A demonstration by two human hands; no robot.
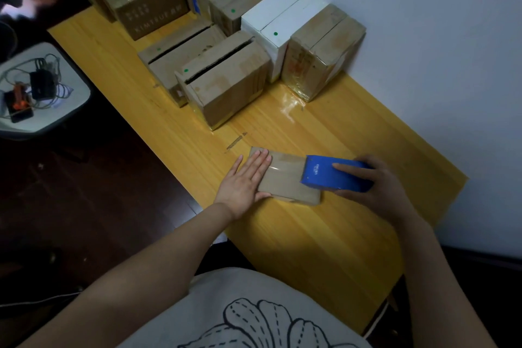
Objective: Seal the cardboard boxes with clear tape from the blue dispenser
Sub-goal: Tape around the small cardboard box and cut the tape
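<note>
At the bottom of the frame is a pale shirt point(226, 305) printed with a dark shell outline. Above it, in the lower middle, a small flat cardboard box point(285, 186) lies on the yellow wooden table point(310, 243). The left hand point(243, 183) presses flat on the box's left end, fingers straight and together. The right hand point(381, 183) grips the blue dispenser point(336, 176), whose front edge sits on the box's right part. A glossy band of clear tape point(282, 169) runs across the brown top. The dispenser's white lettering is too small to read.

Farther up, two brown boxes point(226, 79) show dark open slits between their flaps, each marked with a green dot. Beside them stand a glossy taped box point(319, 54) and white boxes point(282, 17). At the upper left, a darker box point(149, 8) reads "KIMTRUE".
</note>
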